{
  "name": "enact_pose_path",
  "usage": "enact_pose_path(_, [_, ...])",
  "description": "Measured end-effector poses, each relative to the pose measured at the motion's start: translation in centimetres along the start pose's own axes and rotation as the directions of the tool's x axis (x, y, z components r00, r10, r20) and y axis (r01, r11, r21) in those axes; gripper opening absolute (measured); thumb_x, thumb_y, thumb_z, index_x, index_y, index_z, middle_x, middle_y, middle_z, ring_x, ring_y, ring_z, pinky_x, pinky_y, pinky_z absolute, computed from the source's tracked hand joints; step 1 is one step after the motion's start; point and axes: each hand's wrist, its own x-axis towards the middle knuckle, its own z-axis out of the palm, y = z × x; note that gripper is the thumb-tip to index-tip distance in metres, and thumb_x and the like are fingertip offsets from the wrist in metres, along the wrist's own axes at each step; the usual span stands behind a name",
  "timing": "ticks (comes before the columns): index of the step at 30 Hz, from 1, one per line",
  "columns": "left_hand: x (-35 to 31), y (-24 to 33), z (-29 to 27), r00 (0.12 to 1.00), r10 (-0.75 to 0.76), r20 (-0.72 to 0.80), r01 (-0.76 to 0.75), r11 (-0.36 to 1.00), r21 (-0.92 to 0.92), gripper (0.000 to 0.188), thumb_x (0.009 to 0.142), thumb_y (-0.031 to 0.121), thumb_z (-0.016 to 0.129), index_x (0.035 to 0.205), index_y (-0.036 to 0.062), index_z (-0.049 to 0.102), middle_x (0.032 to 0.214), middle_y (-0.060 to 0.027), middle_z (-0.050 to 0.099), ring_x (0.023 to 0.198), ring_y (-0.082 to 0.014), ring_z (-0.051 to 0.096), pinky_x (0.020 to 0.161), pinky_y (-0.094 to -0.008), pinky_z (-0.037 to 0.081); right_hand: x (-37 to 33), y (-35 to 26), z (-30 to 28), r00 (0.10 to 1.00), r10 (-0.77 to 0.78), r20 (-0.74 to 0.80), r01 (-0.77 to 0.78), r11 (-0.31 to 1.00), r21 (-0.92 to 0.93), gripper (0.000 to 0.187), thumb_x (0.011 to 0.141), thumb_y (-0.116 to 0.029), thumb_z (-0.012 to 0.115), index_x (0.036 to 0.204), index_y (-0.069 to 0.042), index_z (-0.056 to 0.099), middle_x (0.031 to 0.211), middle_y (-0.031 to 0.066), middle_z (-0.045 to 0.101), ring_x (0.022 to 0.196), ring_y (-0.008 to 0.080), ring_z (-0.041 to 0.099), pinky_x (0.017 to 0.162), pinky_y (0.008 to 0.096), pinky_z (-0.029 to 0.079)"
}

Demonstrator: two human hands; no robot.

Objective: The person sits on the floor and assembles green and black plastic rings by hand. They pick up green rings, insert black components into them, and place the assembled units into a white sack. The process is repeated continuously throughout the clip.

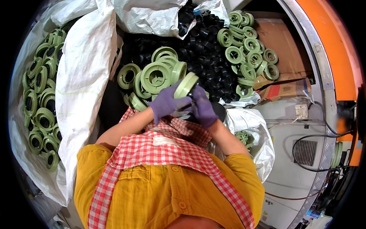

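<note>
Both my hands wear purple gloves and meet in front of my checked apron. A pale green plastic ring [186,84] stands tilted on edge between them. My left hand [170,101] grips its left side, fingers wrapped beneath. At its right edge, my right hand [204,106] is closed, with a small dark bit showing by the fingertips; I cannot make out what that is. Just beyond my left hand lies a heap of similar green rings [156,77], some with spoked centres. Small black plastic parts [213,57] are piled behind and to the right.
To the left, a white woven sack [82,68] stands beside green rings with black inserts [40,91]. More green rings [248,49] lie at the back right by brown cardboard [280,45]. A white bag [263,149] with green scraps sits right, beside a grey machine cabinet [289,171] with cables.
</note>
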Motion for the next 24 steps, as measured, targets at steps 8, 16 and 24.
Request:
enact_pose_path(8, [1.9,0.6,-2.2,0.918,-0.278,0.285,0.245,0.958,0.146,0.038,0.079,0.033,0.064,0.105,0.0051,0.064,0.090,-0.0084,0.067,0.078,-0.0149,0.062,0.070,-0.0278,0.049,0.1,1.9,0.4,0.751,-0.559,0.351,0.621,0.417,-0.664,0.037,0.071,0.003,0.062,0.106,-0.004,0.054,0.108,0.0160,0.054,0.090,0.0323,0.058,0.073,0.0371,0.050])
enact_pose_path(16, [-0.2,-1.1,0.9,0.999,-0.051,0.011,0.047,0.967,0.252,0.071,0.074,0.041,0.068,0.131,0.0051,0.046,0.100,-0.0151,0.065,0.087,-0.0220,0.062,0.079,-0.0316,0.049,0.9,2.9,-1.1,0.878,0.432,0.204,-0.473,0.726,0.499,0.033,0.097,-0.021,0.039,0.124,-0.003,0.045,0.111,0.0132,0.056,0.095,0.0237,0.060,0.078,0.0347,0.051])
enact_pose_path(24, [0.4,-1.6,0.1,0.987,-0.073,-0.143,0.081,0.996,0.045,0.072,0.074,0.033,0.070,0.135,0.0041,0.042,0.101,-0.0155,0.064,0.087,-0.0217,0.063,0.078,-0.0314,0.049,1.7,-1.4,-0.8,0.945,0.311,0.102,-0.249,0.885,-0.393,0.040,0.095,-0.030,0.045,0.122,0.000,0.045,0.109,0.0106,0.059,0.094,0.0177,0.058,0.083,0.0307,0.046])
